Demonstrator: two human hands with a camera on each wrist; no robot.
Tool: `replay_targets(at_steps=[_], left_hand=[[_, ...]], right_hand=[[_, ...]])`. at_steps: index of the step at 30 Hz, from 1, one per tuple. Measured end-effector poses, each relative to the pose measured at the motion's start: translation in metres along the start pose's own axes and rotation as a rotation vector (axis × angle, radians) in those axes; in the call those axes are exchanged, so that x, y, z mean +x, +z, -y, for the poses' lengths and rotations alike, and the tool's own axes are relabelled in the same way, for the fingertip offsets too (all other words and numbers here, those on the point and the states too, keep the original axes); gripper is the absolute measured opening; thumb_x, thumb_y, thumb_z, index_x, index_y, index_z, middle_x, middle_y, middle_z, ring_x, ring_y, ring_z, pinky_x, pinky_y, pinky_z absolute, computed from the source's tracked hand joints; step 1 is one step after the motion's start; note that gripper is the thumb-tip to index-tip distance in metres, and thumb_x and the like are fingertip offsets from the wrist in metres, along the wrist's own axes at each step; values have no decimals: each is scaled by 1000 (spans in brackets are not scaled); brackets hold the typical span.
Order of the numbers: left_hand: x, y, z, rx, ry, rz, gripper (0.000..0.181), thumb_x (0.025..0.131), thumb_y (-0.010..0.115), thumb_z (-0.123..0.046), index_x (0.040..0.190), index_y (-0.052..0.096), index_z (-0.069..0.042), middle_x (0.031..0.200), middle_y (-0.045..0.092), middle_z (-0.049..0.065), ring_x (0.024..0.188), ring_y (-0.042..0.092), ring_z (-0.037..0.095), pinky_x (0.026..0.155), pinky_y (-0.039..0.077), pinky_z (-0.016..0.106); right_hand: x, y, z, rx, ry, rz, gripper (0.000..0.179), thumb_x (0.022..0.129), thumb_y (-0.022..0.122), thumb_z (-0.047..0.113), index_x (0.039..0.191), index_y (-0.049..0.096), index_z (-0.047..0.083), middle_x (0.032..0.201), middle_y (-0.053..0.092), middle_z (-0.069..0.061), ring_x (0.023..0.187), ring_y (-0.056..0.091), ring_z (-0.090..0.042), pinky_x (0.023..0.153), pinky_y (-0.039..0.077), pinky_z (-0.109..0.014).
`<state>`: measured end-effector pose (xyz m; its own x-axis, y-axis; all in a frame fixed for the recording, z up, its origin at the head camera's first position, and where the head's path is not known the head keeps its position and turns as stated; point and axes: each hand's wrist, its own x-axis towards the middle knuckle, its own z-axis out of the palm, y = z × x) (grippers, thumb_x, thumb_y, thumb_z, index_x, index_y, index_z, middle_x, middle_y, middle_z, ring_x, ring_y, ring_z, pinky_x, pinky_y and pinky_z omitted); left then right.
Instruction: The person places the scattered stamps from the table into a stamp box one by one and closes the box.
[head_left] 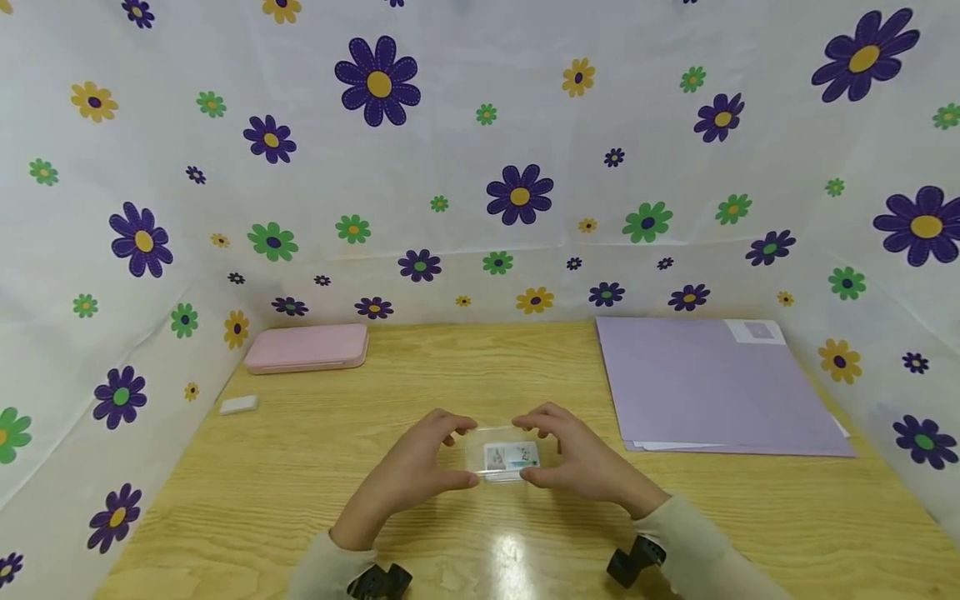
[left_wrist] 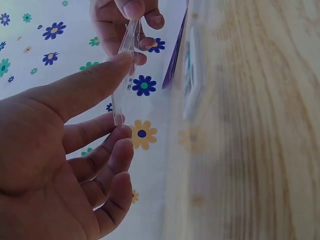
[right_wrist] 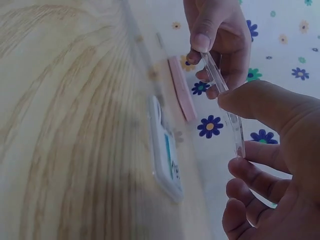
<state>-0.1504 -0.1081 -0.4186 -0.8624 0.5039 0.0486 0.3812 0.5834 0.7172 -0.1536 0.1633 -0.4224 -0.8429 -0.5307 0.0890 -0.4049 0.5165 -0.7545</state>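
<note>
Both hands hold a thin clear plastic piece a little above the table, one hand at each end. My left hand pinches its left end between thumb and fingertips, and my right hand does the same at the right end. In the left wrist view, the clear piece is seen edge-on. Whether it is a lid or a whole case, I cannot tell. Below it on the table lies a small flat white case with a printed picture and a teal patch, apart from both hands.
At the back left lies a pink pencil case, with a small white block in front of it. A purple folder with papers poking out lies at the right. Flower-patterned cloth encloses the wooden table at the back and sides.
</note>
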Motion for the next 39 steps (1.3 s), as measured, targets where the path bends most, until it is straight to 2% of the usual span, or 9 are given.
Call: replay_targets(at_steps=[7,15,21,31,39], left_hand=[[15,11,2,45,-23,64,63,81,84,-30,135,57,-11,122,56,6,108,57,26,87,50,41],[25,21,4,115,-45,75,62,79,86,-25,132,59,-9,120,57,5,108,57,25,90,48,43],[28,26,5,154,-56,97,61,78,86,-24,130,59,-8,119,57,5,109,55,22,95,45,43],[30,27,7,161,-41,117,60,77,87,-22,128,60,-7,114,55,4,100,54,19,91,46,41],[33,28,8,158,-46,134,60,75,88,-23,126,60,-8,114,54,4,101,54,19,92,46,42]], right_hand=[[-2,-4,-11,-23,4,20,60,83,81,19,136,57,5,127,55,-7,107,51,-28,82,48,-45],[0,-1,-26,-46,45,49,59,83,81,22,134,58,7,122,55,-2,105,50,-22,90,44,-45],[2,2,-32,-62,56,74,56,83,81,22,133,59,8,119,55,0,103,50,-20,90,44,-45],[5,3,-35,-96,39,88,53,81,83,22,128,62,10,118,55,0,105,51,-19,93,44,-45],[4,4,-38,-89,44,94,53,82,83,25,128,62,10,121,52,1,108,50,-19,96,43,-46]])
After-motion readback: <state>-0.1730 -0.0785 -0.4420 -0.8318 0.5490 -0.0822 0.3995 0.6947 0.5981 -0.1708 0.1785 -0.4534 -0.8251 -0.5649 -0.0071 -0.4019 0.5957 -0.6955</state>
